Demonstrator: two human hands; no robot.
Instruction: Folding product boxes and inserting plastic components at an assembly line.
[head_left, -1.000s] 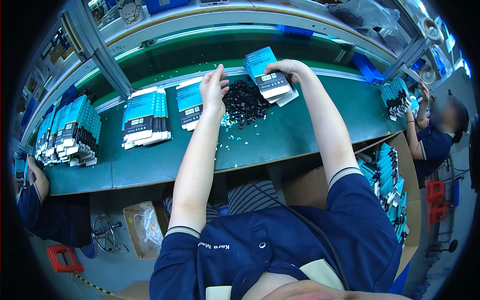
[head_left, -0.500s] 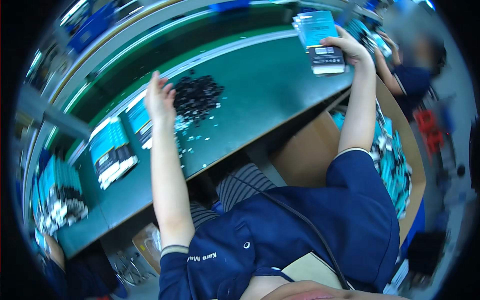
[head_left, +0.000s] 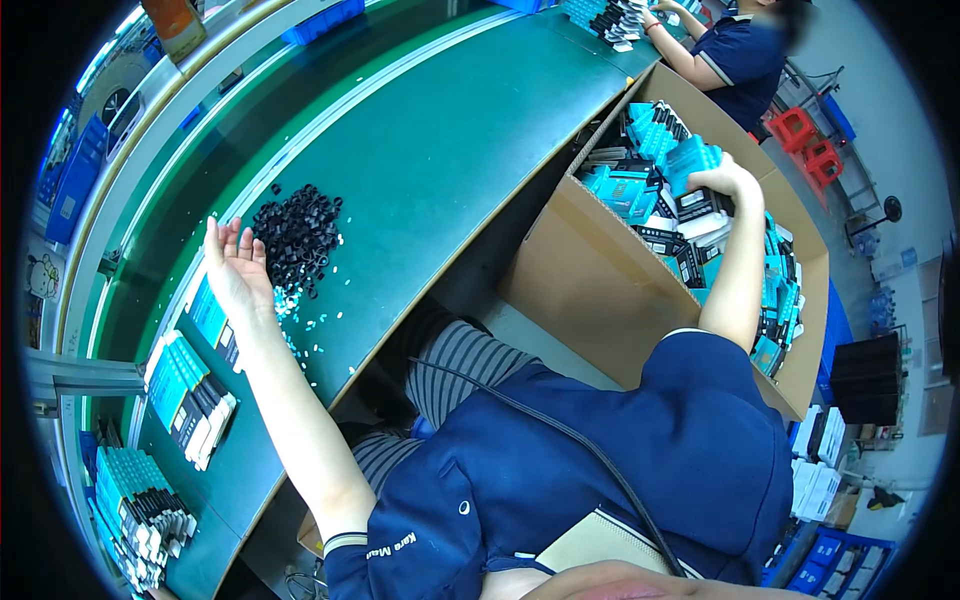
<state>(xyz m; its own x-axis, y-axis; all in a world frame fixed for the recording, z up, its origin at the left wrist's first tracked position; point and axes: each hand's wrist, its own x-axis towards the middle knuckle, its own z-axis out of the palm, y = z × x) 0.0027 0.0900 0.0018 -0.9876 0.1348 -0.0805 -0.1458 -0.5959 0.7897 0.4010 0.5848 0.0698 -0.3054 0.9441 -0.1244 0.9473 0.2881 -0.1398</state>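
My right hand (head_left: 728,178) is closed on a stack of flat teal-and-black packages (head_left: 690,163), over the large cardboard box (head_left: 590,280). Many similar loose packages (head_left: 690,250) fill that box. Palm up and fingers apart, my left hand (head_left: 240,275) hovers at the left part of the green table (head_left: 430,150) and holds nothing. Right beside it lies a heap of small black ring-like pieces (head_left: 298,235), with tiny pale pieces (head_left: 292,305) scattered next to it. A teal package stack (head_left: 210,318) is partly hidden behind my left hand and wrist.
Further stacks of packages stand at left (head_left: 188,400) and lower left (head_left: 140,510). A green belt (head_left: 150,240) runs behind the table's far edge. A co-worker (head_left: 735,60) handles packages at the far right, near red stools (head_left: 795,130).
My right hand has carried the package stack from over the table's right end to over the cardboard box. My view has swung right; my left hand stays open near the black pieces.
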